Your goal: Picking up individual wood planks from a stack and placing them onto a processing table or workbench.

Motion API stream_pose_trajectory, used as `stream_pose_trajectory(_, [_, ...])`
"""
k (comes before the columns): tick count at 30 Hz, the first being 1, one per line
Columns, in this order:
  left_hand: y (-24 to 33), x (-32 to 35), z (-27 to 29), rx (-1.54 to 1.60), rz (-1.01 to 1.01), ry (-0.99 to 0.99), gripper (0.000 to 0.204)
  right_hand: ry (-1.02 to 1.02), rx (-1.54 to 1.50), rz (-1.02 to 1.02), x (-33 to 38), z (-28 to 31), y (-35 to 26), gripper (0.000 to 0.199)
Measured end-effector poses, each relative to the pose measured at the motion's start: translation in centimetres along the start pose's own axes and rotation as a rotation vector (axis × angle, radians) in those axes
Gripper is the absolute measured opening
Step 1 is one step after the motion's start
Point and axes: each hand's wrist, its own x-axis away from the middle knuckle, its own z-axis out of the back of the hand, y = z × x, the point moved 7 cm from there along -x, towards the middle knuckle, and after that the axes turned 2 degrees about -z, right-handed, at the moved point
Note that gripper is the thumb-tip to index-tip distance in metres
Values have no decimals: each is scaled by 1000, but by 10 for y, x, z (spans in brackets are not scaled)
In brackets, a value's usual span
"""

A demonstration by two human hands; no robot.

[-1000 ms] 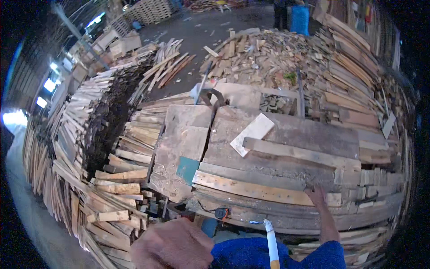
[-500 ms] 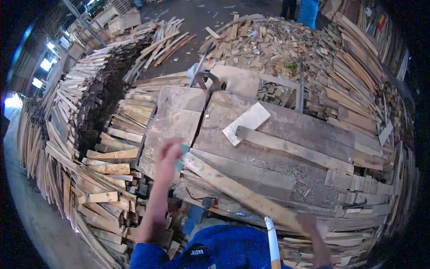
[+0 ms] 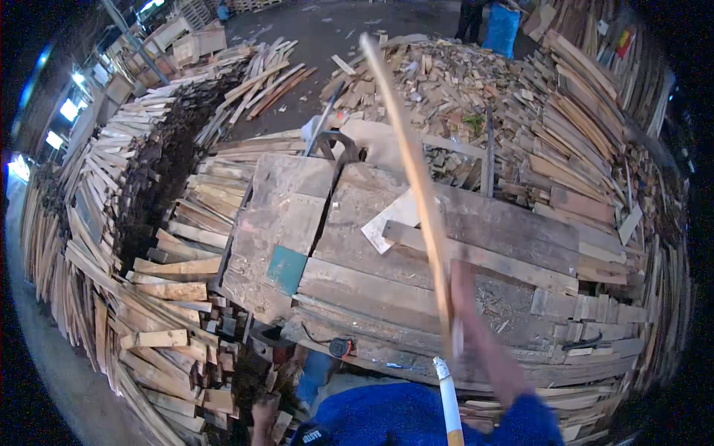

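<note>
A long, narrow wooden plank (image 3: 416, 178) stands raised over the wooden worktable (image 3: 286, 193), its far end reaching above the scrap pile. My right hand (image 3: 462, 290) is closed on the plank near its lower end, smeared by motion. Low at the bottom edge, beside the table's near left corner, is my left hand (image 3: 263, 413); its fingers are too blurred to read. Beneath the raised plank a pale board (image 3: 383, 227) lies on the table, with another plank (image 3: 506, 264) overlapping it. A dark tape measure (image 3: 341, 347) rests at the table's near edge.
A dark slot crosses the tabletop toward a curved metal guard (image 3: 341, 143). Stacked planks (image 3: 182, 267) line the left side, with more piles (image 3: 580, 156) at right. A heap of offcuts (image 3: 439, 82) lies behind. A cigarette (image 3: 448, 398) juts into the near foreground.
The plank has swung up from lying slantwise across the table to pointing away from me. My left hand has left its far end and dropped low; my right hand has moved forward and up.
</note>
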Motion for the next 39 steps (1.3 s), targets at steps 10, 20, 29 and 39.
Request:
stream_pose_trajectory(10, [39, 90, -49, 770, 211, -184, 42, 187, -166, 1246, -58, -96, -556, 42])
stream_pose_trajectory(20, [-85, 174, -97, 796, 497, -358, 46, -926, 401, 523, 193, -458, -118, 56])
stream_pose_trajectory(29, [-259, 114, -56, 696, 660, -32, 52, -921, 628, 356, 322, -534, -101, 54])
stream_pose_trajectory(39, [-433, -43, -7, 1269, 1025, 651, 61, -517, 603, 550, 310, -526, -88, 42])
